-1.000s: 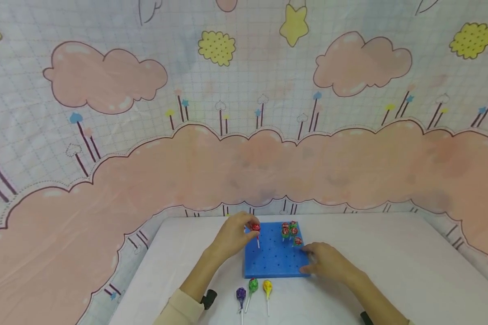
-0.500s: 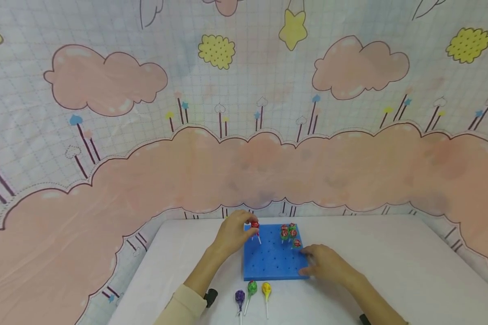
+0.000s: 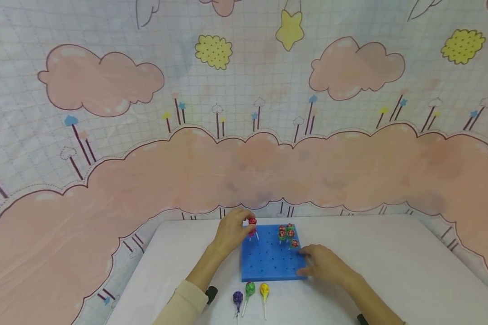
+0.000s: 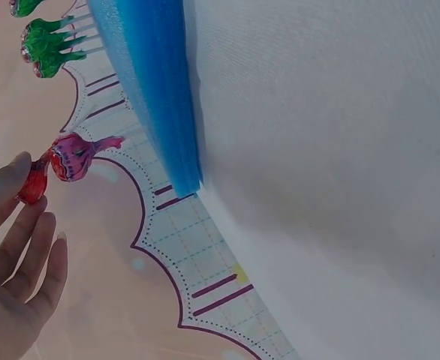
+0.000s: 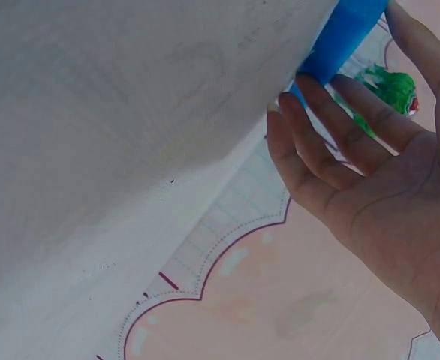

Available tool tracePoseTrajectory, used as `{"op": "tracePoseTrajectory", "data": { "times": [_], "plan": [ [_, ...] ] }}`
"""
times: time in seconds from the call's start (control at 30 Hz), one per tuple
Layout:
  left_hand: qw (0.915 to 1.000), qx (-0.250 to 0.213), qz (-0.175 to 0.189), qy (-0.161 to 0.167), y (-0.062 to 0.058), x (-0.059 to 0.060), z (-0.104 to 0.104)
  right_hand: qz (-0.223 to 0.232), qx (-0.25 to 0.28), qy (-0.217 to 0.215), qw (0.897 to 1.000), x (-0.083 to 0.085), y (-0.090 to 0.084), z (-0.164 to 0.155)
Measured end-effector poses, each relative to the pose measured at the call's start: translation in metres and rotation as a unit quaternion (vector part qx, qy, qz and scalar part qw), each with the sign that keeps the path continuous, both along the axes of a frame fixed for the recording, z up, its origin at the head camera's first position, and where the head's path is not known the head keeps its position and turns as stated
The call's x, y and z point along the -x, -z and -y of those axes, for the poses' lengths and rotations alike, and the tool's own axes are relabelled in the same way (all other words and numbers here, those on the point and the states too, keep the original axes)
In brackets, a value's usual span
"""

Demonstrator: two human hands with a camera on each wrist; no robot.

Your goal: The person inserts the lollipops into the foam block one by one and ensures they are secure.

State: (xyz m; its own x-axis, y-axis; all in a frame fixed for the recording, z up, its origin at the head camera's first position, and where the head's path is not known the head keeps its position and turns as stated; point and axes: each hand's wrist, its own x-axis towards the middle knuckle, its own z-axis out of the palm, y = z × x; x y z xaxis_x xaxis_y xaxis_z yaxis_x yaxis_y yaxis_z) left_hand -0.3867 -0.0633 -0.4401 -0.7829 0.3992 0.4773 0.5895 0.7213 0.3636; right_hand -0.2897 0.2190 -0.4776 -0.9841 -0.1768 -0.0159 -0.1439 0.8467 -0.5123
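My left hand point(image 3: 231, 231) pinches a red-wrapped lollipop point(image 4: 34, 184) by its head, between thumb and fingertips, over the far left corner of a blue pegboard point(image 3: 264, 259). Right beside it a pink-purple lollipop point(image 4: 71, 157) points its stick toward the board; in the head view the hand partly hides it. My right hand point(image 3: 327, 264) rests against the board's right edge, fingers extended and thumb nearer the front corner. Several red-and-green lollipops point(image 3: 282, 234) stand upright in the far right part of the board.
In front of the board, a purple lollipop point(image 3: 237, 296), a green lollipop point(image 3: 250, 288) and a yellow lollipop point(image 3: 265, 290) lie on the white table point(image 3: 370, 248). Rows of small holes cover the board. Behind the table hangs a cloud-patterned backdrop point(image 3: 244, 167).
The left hand has moved the red lollipop slightly farther back toward the board's far left corner, and its stick has tilted. The right hand has stayed at the board's edge.
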Motion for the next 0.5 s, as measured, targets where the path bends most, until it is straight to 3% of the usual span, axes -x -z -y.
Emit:
{"op": "tracePoseTrajectory", "data": {
  "times": [0.23, 0.5],
  "plan": [
    [0.9999, 0.010, -0.008, -0.007, 0.0042, 0.0043, -0.0026, -0.003, -0.003, -0.006, 1.000, 0.0019, 0.0003, 0.0002],
    [0.9994, 0.017, -0.029, 0.009, 0.0064, 0.0052, -0.0078, 0.002, -0.005, -0.002, 1.000, 0.0020, 0.0013, -0.0005]
  ]
}}
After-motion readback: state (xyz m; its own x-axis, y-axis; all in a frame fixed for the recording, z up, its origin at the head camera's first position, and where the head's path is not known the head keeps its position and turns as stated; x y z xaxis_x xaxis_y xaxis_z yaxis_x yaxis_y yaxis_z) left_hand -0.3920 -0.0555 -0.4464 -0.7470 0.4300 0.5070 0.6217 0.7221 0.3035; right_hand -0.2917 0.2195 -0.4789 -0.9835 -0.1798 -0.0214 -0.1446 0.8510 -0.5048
